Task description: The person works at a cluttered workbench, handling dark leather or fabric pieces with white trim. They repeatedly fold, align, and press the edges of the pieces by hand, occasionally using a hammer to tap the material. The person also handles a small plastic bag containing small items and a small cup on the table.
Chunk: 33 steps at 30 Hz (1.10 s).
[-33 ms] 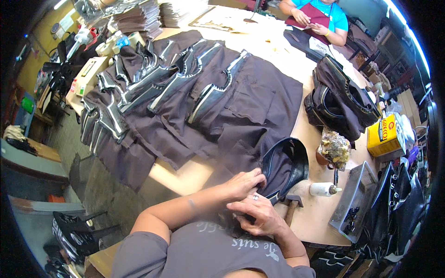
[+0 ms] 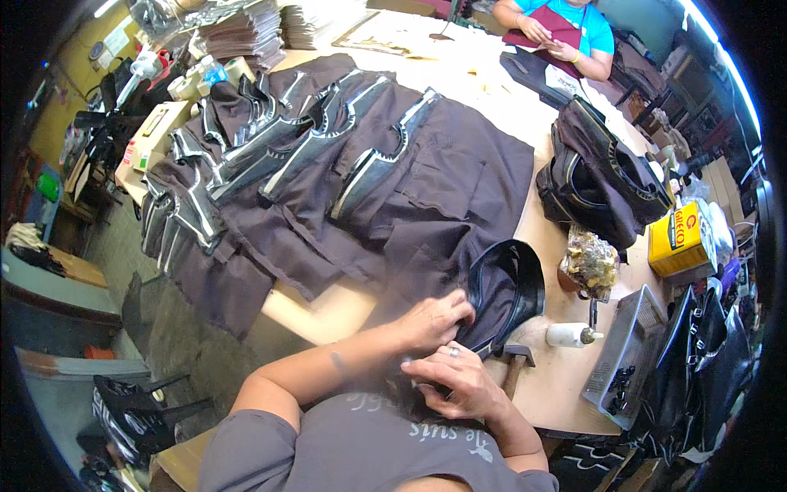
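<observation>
At the table's near edge lies a dark brown fabric piece with a curved black leather-like trim [image 2: 531, 283]. My left hand [image 2: 434, 322] is closed, its fingers pinching the near left edge of that trim. Just below it my right hand [image 2: 461, 379], with a ring on one finger, has curled fingers at the same edge; what lies between them is hidden. A hammer [image 2: 515, 369] rests right of my right hand, its head beside the trim. Several similar dark fabric pieces with pale-edged black trim [image 2: 373, 176] lie overlapping across the table.
Right of the trim stand a glue-crusted pot [image 2: 592, 266], a white squeeze bottle [image 2: 571, 334] lying down, a grey mesh basket [image 2: 627, 361] and a yellow can [image 2: 680, 239]. Another heap of trimmed pieces [image 2: 602, 172] lies behind them. Across the table sits a person in a red apron [image 2: 560, 33].
My left hand has shifted slightly along the trim's edge, its fingers a little higher. My right hand has barely moved.
</observation>
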Each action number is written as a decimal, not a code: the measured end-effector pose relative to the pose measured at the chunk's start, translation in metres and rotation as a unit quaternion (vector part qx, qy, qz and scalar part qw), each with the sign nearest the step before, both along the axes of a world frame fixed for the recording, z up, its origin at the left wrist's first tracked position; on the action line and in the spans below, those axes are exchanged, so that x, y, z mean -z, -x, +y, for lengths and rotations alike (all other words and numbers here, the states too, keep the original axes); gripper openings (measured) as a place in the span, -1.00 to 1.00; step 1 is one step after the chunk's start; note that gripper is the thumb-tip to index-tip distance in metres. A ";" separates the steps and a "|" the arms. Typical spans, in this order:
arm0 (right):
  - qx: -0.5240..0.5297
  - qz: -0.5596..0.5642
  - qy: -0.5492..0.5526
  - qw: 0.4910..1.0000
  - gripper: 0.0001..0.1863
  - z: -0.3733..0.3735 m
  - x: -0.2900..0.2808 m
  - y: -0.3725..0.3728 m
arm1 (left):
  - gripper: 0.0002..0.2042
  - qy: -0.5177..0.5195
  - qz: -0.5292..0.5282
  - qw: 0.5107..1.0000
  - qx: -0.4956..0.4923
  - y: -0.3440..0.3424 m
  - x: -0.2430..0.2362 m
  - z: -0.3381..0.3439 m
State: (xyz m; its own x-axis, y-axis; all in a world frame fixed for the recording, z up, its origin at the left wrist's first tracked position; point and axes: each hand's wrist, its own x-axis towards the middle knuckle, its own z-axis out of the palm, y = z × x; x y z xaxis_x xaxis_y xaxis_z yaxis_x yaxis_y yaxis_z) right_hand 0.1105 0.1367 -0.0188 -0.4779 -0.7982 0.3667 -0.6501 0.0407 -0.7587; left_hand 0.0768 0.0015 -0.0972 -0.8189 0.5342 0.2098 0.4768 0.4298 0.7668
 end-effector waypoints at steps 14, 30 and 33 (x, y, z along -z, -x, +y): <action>0.215 0.125 -0.156 0.956 -0.52 0.007 0.032 0.054 | -0.70 0.053 -0.077 0.971 -0.222 0.121 0.000 -0.088; 0.426 0.134 -0.194 0.874 -0.57 0.018 0.052 0.084 | -0.67 0.081 0.006 0.972 -0.219 0.189 0.004 -0.073; 0.419 0.134 -0.224 0.870 -0.51 0.016 0.038 0.070 | -0.75 0.001 0.033 0.962 -0.269 0.175 -0.006 -0.085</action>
